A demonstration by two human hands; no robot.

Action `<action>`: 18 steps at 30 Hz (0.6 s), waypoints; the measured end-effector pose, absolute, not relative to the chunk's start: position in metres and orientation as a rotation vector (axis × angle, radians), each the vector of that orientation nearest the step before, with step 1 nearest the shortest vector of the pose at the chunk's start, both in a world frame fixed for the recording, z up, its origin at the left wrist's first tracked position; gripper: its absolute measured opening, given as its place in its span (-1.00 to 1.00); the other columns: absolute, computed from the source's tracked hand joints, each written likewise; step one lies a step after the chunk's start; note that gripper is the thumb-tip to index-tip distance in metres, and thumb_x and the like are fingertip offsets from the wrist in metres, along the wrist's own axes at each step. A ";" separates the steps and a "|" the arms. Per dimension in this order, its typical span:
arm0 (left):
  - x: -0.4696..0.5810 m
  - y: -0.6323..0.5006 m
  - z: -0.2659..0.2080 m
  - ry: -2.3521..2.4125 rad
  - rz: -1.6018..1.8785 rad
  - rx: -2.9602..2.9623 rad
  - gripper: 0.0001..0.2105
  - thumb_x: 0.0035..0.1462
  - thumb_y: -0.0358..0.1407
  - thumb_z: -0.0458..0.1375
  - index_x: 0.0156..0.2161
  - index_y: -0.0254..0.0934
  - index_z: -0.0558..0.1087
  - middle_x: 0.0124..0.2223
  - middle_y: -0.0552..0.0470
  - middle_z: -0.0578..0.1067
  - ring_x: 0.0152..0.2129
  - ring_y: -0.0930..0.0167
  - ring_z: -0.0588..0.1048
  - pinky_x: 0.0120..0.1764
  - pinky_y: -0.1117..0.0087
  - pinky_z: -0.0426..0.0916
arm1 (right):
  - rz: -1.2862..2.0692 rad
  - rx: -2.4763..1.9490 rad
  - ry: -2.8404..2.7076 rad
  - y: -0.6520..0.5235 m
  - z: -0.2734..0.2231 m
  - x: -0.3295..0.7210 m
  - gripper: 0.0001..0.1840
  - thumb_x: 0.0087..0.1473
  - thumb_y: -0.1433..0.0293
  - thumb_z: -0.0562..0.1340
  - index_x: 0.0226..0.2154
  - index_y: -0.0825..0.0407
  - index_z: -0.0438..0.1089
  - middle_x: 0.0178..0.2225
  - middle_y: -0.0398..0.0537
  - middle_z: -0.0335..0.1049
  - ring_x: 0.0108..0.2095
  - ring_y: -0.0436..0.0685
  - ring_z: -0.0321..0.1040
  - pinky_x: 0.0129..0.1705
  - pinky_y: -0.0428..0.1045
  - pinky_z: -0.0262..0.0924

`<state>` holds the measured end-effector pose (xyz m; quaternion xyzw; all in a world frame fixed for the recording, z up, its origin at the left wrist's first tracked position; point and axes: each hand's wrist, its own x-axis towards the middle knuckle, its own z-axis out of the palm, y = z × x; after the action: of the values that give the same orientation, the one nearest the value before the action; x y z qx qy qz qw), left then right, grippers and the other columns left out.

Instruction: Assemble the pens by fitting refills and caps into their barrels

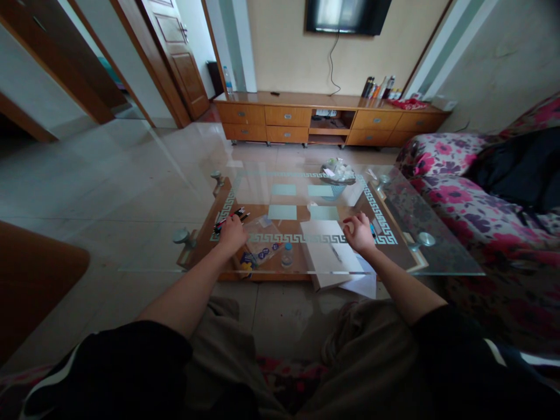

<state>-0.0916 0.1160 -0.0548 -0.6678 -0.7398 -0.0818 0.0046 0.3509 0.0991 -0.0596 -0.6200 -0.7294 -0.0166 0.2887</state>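
My left hand (233, 233) is at the left part of the glass tabletop, its fingers closed around a bunch of pens (241, 214). Dark and red pen ends stick out on both sides of the hand. Over the right part of the table, my right hand (359, 232) is held with thumb and forefinger curved apart, and no object shows between them. Just beyond it on the right lies a small blue item (373, 230), partly hidden by the hand. A white flat box (328, 256) is seen below, between the hands.
The glass table (280, 272) has a patterned border. A basket (336, 181) with plastic-wrapped contents stands at its far side. Near the front are a small blue-capped bottle (287, 255) and a clear plastic packet (262, 230). A flowered sofa (450, 154) borders the right; a wooden cabinet (286, 116) stands opposite.
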 end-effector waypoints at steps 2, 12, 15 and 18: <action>-0.091 0.117 -0.055 -2.329 -0.238 -2.107 -0.67 0.07 -0.45 0.05 -0.03 -0.48 0.31 -0.05 -0.40 0.42 -0.05 0.06 0.44 -0.02 0.18 0.30 | -0.032 -1.620 -1.973 0.099 -0.057 0.343 -0.74 0.09 0.39 0.13 -0.20 0.09 0.45 -0.16 0.13 0.21 -0.06 0.29 0.19 0.09 0.14 0.15; -0.081 0.115 -0.045 -2.353 -0.017 -2.065 -0.70 0.18 -0.49 -0.02 0.02 -0.47 0.29 -0.01 -0.34 0.42 -0.11 0.20 0.50 -0.09 0.31 0.36 | 0.026 -1.460 -2.066 0.097 -0.049 0.326 -0.77 0.11 0.43 0.13 -0.19 0.06 0.45 -0.17 0.11 0.21 -0.09 0.28 0.22 0.01 0.14 0.21; -0.075 0.112 -0.042 -2.355 0.031 -2.072 -0.74 0.18 -0.51 -0.03 -0.02 -0.50 0.31 -0.06 -0.35 0.45 -0.14 0.19 0.51 -0.12 0.30 0.37 | 0.056 -1.423 -2.100 0.096 -0.047 0.323 -0.78 0.10 0.44 0.15 -0.21 0.06 0.45 -0.18 0.10 0.22 -0.09 0.28 0.23 0.01 0.13 0.21; -0.069 0.108 -0.037 -2.331 0.052 -2.091 -0.76 0.18 -0.51 -0.02 -0.04 -0.50 0.32 -0.09 -0.36 0.47 -0.11 0.16 0.50 -0.10 0.28 0.37 | 0.094 -1.391 -2.131 0.095 -0.045 0.319 -0.79 0.09 0.46 0.15 -0.21 0.05 0.45 -0.19 0.09 0.24 -0.10 0.26 0.25 0.00 0.11 0.22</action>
<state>-0.0689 0.1083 -0.0373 -0.6677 -0.7442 0.0165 0.0047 0.3186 0.0947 -0.0450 -0.5222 -0.8002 0.0353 0.2930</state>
